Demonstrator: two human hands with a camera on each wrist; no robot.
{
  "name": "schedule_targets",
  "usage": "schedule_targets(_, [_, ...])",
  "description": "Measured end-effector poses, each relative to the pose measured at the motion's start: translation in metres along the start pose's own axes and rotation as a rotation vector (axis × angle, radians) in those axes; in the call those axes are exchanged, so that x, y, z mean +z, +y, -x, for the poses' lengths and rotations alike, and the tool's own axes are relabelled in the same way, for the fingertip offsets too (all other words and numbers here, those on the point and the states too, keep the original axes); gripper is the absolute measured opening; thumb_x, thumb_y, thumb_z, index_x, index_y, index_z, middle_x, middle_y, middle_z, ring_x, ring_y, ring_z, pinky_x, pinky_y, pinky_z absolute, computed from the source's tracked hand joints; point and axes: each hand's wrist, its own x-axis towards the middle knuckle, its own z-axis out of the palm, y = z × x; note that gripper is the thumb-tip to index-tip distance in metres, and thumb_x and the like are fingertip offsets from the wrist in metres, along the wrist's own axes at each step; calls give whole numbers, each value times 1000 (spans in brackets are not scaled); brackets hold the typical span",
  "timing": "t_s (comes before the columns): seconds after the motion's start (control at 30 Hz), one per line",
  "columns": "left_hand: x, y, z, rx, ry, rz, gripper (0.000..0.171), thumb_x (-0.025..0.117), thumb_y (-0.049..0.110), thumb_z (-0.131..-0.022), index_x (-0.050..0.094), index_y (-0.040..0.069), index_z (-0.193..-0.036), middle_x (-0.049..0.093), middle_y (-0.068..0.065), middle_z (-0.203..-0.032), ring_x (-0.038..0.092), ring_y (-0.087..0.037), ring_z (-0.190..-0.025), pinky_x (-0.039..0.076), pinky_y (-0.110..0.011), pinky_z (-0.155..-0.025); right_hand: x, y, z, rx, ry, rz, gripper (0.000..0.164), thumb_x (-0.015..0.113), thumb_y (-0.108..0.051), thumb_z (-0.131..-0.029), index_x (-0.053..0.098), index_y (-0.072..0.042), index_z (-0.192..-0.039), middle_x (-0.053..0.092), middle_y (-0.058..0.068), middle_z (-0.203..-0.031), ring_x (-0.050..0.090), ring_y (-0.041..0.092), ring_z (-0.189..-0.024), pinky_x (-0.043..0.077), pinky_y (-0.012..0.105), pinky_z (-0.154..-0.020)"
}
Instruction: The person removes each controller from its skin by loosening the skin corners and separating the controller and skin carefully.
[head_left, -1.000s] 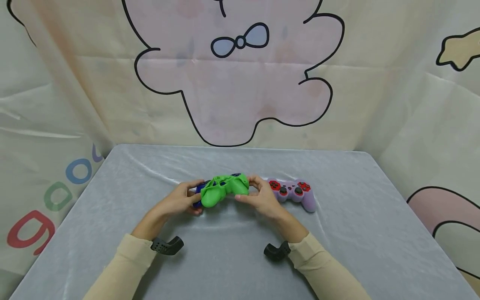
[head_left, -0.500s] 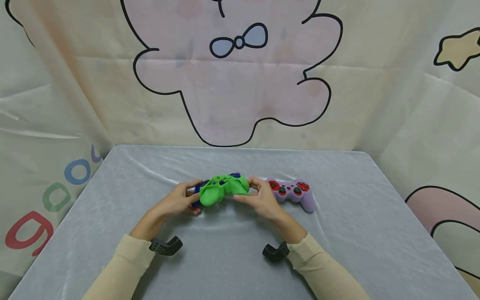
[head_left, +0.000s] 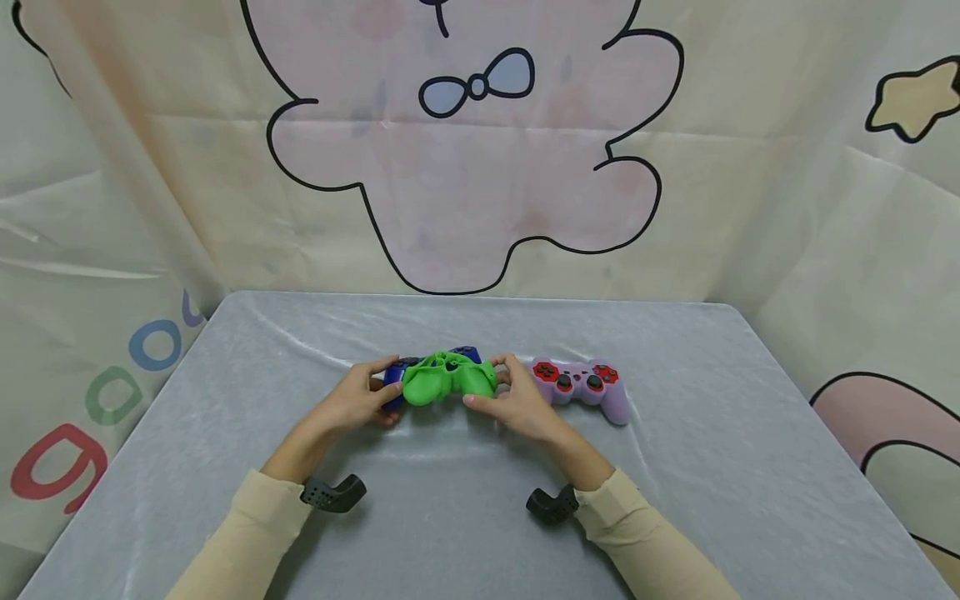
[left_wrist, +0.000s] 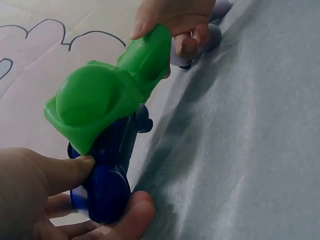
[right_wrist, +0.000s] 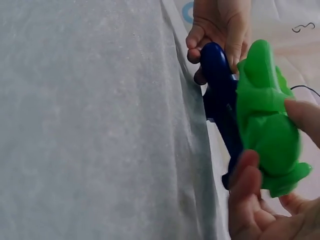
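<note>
My left hand (head_left: 354,402) grips one handle of a dark blue game controller (left_wrist: 107,195), its thumb on one side and fingers curled on the other. A bright green, rubbery controller cover (head_left: 450,379) overlaps that controller from the near side. In the left wrist view, one end of the blue handle sticks out below the cover. My right hand (head_left: 527,406) holds the cover's right end between thumb and fingers, seen close in the right wrist view. Much of the blue controller's middle is hidden behind the green cover. Both things are held just over the table.
Just right of my right hand, a light purple game controller (head_left: 581,383) with red and black buttons lies on the table. A grey-white velvety cloth (head_left: 450,517) covers the tabletop. Behind stands a printed fabric curtain (head_left: 480,200). Each wrist wears a black device (head_left: 333,493).
The green cover has shifted and tipped slightly against the blue controller, so more blue shows along its far upper edge. Both hands stay in almost the same place.
</note>
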Motion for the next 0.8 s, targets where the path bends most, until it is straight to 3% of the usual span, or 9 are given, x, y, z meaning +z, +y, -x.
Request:
schedule_targets(0.1, [0, 1, 0, 7, 6, -10, 64, 53, 9, -104, 23, 2, -160, 67, -33, -111, 68, -15, -68, 61, -32, -65, 0, 0, 1, 3, -39, -8, 56, 75, -13, -90, 39, -5, -132, 53, 25, -120, 58, 19, -62, 48, 29, -55])
schedule_targets(0.2, [0, 2, 0, 17, 6, -23, 64, 54, 8, -104, 23, 1, -160, 68, -32, -107, 68, -15, -67, 61, -33, -64, 1, 1, 1, -17, -40, 13, 48, 75, -10, -89, 42, -2, -124, 52, 23, -115, 55, 16, -62, 47, 27, -56])
schedule_targets(0.53, [0, 2, 0, -1, 15, -34, 63, 55, 8, -103, 27, 4, -159, 68, -30, -108, 68, -16, -68, 61, -32, -64, 3, 2, 4, -84, 36, 195, 37, 80, -12, -86, 52, -5, -108, 57, 15, -108, 42, 9, -59, 40, 21, -60])
schedule_targets(0.8, [-1, 2, 1, -21, 28, -54, 62, 54, 8, -103, 28, 6, -159, 67, -30, -111, 67, -16, -68, 61, -33, -65, 4, 0, 6, -109, 55, 263, 34, 84, -14, -82, 55, -6, -99, 57, 10, -94, 44, 10, -58, 41, 22, -59])
